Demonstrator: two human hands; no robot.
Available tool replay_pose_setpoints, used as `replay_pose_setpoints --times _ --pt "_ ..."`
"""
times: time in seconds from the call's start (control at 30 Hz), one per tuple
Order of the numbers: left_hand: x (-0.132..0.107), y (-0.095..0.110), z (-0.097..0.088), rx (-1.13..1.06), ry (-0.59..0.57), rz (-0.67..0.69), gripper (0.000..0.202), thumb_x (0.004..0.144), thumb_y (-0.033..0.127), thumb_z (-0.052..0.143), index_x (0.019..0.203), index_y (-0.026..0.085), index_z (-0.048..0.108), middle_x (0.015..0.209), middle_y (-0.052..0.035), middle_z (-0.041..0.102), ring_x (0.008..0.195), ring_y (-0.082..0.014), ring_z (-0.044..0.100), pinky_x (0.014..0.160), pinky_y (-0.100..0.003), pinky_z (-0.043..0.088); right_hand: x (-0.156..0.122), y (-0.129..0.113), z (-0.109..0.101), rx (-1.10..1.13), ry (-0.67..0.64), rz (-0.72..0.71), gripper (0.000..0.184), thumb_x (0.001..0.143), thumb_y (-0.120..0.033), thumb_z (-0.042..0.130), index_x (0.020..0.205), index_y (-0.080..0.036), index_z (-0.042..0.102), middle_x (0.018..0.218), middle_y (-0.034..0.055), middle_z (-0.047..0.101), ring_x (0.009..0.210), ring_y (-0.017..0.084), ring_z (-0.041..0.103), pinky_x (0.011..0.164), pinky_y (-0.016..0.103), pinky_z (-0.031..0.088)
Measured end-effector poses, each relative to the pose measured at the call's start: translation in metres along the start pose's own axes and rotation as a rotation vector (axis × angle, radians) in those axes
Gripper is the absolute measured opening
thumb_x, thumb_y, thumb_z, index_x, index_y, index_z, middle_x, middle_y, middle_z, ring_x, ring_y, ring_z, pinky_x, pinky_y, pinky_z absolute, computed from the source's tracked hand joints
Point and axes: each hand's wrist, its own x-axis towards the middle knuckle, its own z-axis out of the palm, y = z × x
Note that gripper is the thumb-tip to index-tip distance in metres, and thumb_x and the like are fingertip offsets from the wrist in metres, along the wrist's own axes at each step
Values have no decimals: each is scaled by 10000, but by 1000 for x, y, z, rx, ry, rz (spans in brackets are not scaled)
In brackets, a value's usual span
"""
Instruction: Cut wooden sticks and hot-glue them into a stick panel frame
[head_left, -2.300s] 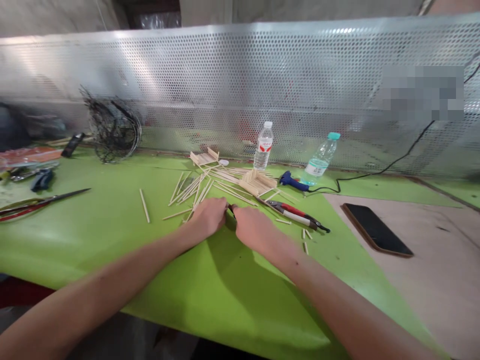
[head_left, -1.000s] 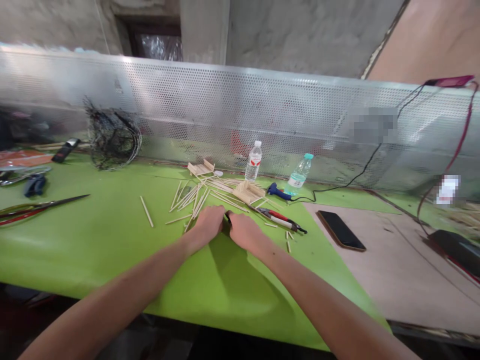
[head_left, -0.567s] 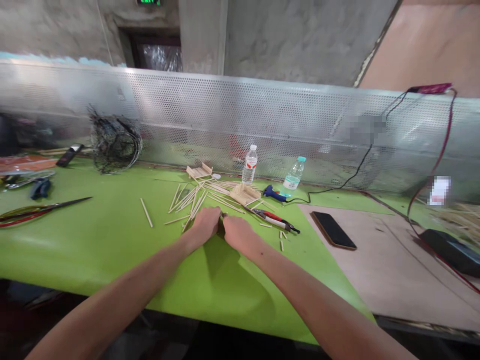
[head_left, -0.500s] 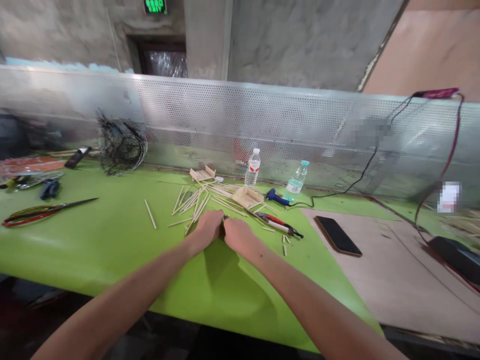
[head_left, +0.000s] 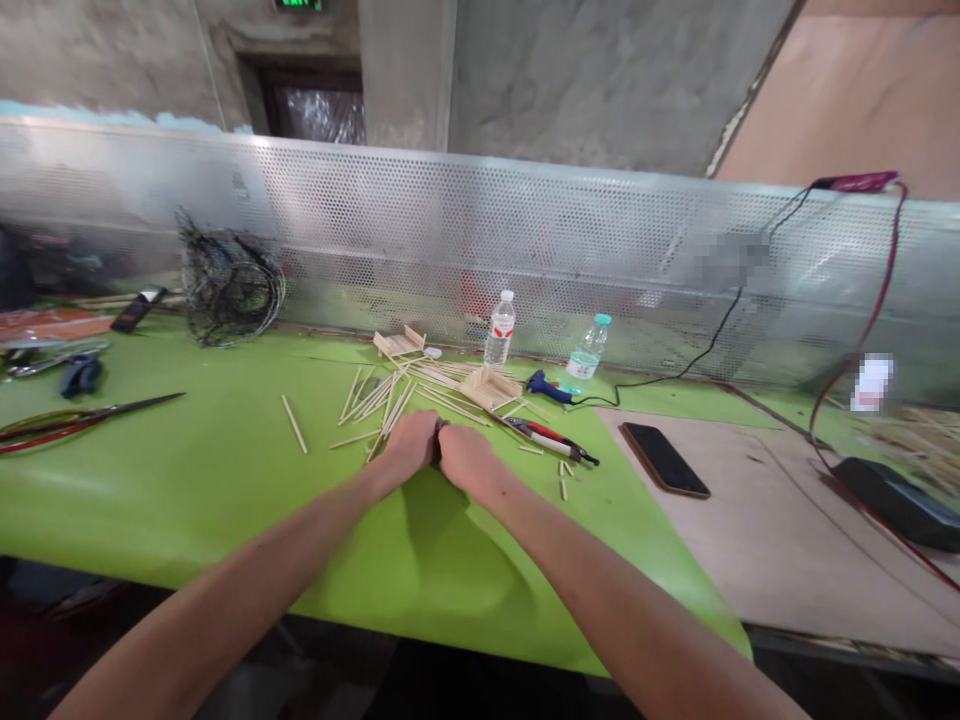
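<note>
My left hand (head_left: 409, 445) and my right hand (head_left: 466, 458) rest side by side on the green tabletop (head_left: 210, 480), knuckles up, fingers curled under and closed. A small dark thing (head_left: 438, 432) shows between them; I cannot make out what it is. Just beyond my hands lies a scatter of thin wooden sticks (head_left: 390, 395) with a small stick frame (head_left: 491, 387) among them. Red-handled cutters (head_left: 551, 437) lie to the right of my right hand.
Two water bottles (head_left: 500, 328) (head_left: 586, 353) and a blue glue gun (head_left: 546, 385) stand before the perforated metal screen (head_left: 480, 250). A phone (head_left: 664, 458) lies on a brown board to the right. Long scissors (head_left: 82, 415) and a wire tangle (head_left: 229, 285) are on the left.
My view has lifted and pulled back, so more of the wall and the right side shows. My hands stayed together at the same spot, drawing slightly closer.
</note>
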Motion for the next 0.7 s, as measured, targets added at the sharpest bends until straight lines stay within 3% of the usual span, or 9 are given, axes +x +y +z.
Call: replay_pose_setpoints --times 0.23,0.37,0.47,0.53,0.6,0.7 --pt "-1 -1 -2 -29 23 -25 175 809 129 507 829 127 681 698 -101 639 556 -164 552 537 -298 415 -2 11 3 49 -7 15 284 878 -72 495 1102 -116 663 987 162 735 830 217 709 684 265 474" --pt "-2 -4 -5 -71 31 -17 225 860 125 451 803 141 668 720 -102 659 600 -184 598 565 -309 442 -1 35 0 112 27 28 306 926 -133 455 1164 -168 645 1079 119 735 949 212 697 748 257 464" --pt "0 -9 -5 -116 26 3 212 889 132 464 813 160 660 800 -95 692 675 -180 633 598 -297 480 -9 59 0 192 120 60 452 955 -167 423 1393 -223 521 1191 93 710 1043 211 674 813 262 456" --pt "3 -12 -4 -146 15 15 202 921 168 475 868 169 670 860 -90 710 675 -167 638 596 -291 497 -15 73 3 265 160 135 536 968 -187 405 1503 -219 400 1150 100 722 967 210 692 788 268 459" --pt "4 -14 -4 -177 -1 26 192 943 204 486 932 178 676 907 -84 721 670 -155 641 587 -281 507 -20 83 6 330 160 182 580 981 -212 387 1555 -197 311 1113 108 731 903 214 700 751 274 466" --pt "2 -13 -9 -240 9 54 189 963 246 491 975 180 668 931 -80 721 685 -149 640 595 -275 513 -25 90 9 344 170 161 637 947 -209 447 1566 -179 301 1201 129 703 1027 242 674 824 295 471"
